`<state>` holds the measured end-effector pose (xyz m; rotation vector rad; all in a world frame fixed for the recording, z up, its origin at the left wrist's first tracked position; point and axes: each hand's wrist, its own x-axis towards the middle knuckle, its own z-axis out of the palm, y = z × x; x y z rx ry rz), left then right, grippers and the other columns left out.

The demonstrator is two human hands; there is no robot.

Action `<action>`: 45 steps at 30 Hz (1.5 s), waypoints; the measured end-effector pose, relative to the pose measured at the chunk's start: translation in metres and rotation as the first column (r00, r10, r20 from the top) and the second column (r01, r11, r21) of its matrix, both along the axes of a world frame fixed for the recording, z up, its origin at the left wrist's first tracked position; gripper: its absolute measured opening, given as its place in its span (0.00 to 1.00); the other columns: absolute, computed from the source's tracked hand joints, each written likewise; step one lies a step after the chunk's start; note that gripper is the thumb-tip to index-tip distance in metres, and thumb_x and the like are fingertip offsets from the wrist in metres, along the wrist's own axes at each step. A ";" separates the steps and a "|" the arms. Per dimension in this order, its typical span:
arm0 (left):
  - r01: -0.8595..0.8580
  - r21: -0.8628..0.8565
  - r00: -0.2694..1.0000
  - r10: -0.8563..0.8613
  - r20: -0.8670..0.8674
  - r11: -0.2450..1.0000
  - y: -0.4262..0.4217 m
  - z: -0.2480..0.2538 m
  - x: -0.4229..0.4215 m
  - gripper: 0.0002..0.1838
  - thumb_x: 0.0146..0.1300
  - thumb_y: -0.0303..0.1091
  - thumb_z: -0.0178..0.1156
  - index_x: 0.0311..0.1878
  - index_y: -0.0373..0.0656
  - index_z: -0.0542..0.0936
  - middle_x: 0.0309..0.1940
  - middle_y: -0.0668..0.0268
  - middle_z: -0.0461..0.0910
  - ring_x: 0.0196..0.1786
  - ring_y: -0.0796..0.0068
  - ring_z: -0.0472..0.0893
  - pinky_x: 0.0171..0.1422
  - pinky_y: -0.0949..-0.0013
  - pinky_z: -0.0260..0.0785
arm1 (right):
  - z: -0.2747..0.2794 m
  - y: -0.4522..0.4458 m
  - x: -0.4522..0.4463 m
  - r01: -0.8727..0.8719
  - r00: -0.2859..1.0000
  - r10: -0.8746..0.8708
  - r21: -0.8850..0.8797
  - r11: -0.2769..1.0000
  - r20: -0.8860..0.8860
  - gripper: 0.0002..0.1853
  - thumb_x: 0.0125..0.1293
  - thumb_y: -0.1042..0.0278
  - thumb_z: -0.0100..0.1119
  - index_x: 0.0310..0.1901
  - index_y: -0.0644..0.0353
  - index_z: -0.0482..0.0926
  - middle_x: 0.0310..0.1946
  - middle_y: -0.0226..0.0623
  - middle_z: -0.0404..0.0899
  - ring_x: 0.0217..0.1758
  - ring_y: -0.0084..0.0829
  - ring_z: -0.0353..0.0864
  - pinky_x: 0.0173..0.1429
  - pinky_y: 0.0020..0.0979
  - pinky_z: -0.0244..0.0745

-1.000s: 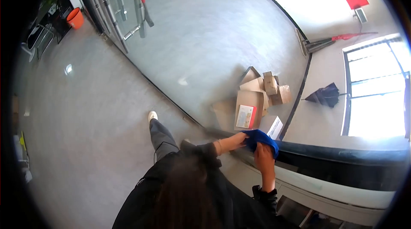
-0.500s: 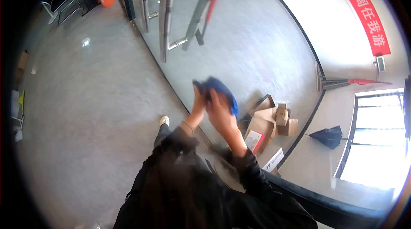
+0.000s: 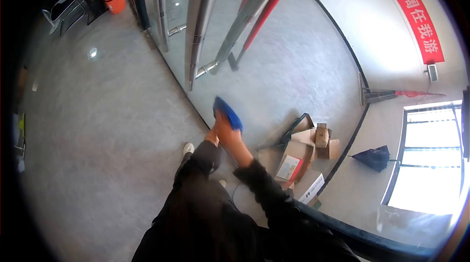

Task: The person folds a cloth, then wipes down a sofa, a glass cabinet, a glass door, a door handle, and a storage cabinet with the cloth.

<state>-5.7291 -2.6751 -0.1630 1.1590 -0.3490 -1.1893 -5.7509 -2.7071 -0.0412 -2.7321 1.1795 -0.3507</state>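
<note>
A blue cloth (image 3: 229, 114) is bunched in my right hand (image 3: 226, 132), against or just in front of the glass panel. My left hand (image 3: 212, 137) is close behind the right one and mostly hidden by it, so its fingers do not show. Above the hands, a long steel door handle (image 3: 199, 22) slants up to the top of the view. A second bar, with red on it, stands beyond the glass.
Cardboard boxes (image 3: 299, 149) lie piled on the floor at the right, near a dark umbrella (image 3: 373, 158). An orange bin (image 3: 115, 0) and a chair (image 3: 73, 15) stand at the upper left. A dark frame edge (image 3: 323, 220) runs along the lower right.
Both hands and the blue cloth have moved from the dark ledge at the lower right to the left, nearer the steel handle. The view has shifted, and the handle now appears larger.
</note>
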 end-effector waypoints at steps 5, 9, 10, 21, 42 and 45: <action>-0.002 0.125 0.998 0.009 -0.063 0.992 0.066 0.007 -0.115 0.30 0.77 0.48 0.35 0.71 0.36 0.46 0.69 0.54 0.49 0.71 0.61 0.51 0.75 0.61 0.42 | 0.002 0.066 -0.148 -0.002 0.996 -0.007 0.100 0.995 0.094 0.29 0.53 0.76 0.56 0.61 0.59 0.72 0.52 0.44 0.78 0.56 0.42 0.77 0.56 0.36 0.73; -0.073 0.017 0.994 0.071 0.080 0.997 0.063 0.082 -0.171 0.32 0.77 0.48 0.34 0.73 0.36 0.42 0.73 0.53 0.44 0.74 0.59 0.46 0.77 0.61 0.37 | 0.062 0.096 -0.209 0.048 0.988 -0.038 -0.068 0.997 0.148 0.24 0.56 0.75 0.55 0.57 0.60 0.75 0.46 0.45 0.80 0.49 0.46 0.79 0.52 0.40 0.75; -0.108 -0.040 0.983 0.113 0.142 0.993 0.057 0.112 -0.175 0.33 0.77 0.48 0.34 0.74 0.36 0.41 0.74 0.53 0.42 0.75 0.58 0.44 0.77 0.61 0.36 | 0.086 0.104 -0.215 0.077 0.969 -0.042 -0.135 0.988 0.245 0.21 0.56 0.75 0.56 0.54 0.61 0.76 0.44 0.46 0.80 0.46 0.47 0.80 0.50 0.42 0.75; 0.370 -0.669 0.347 0.572 0.743 0.645 0.100 0.491 -0.254 0.31 0.72 0.47 0.43 0.73 0.40 0.59 0.74 0.40 0.44 0.75 0.37 0.43 0.75 0.41 0.35 | 0.329 0.183 -0.369 0.901 0.355 -0.341 -0.221 0.374 0.870 0.36 0.69 0.63 0.56 0.68 0.78 0.53 0.69 0.65 0.54 0.73 0.55 0.55 0.75 0.45 0.48; 0.325 -0.868 0.180 0.877 0.445 0.374 -0.004 0.686 -0.131 0.41 0.60 0.49 0.60 0.72 0.38 0.60 0.73 0.36 0.46 0.74 0.36 0.50 0.75 0.40 0.43 | 0.600 0.063 -0.208 0.741 0.628 -0.208 -0.658 -0.135 0.750 0.30 0.69 0.59 0.49 0.66 0.72 0.61 0.64 0.59 0.66 0.66 0.54 0.66 0.70 0.46 0.57; 0.190 -0.906 0.061 0.916 0.396 0.379 -0.061 0.674 -0.036 0.40 0.61 0.48 0.59 0.71 0.34 0.58 0.71 0.33 0.49 0.73 0.34 0.52 0.75 0.42 0.45 | 0.620 0.023 -0.102 0.703 0.711 -0.128 -0.702 0.110 0.692 0.27 0.62 0.61 0.54 0.60 0.66 0.69 0.54 0.49 0.75 0.53 0.47 0.74 0.58 0.45 0.68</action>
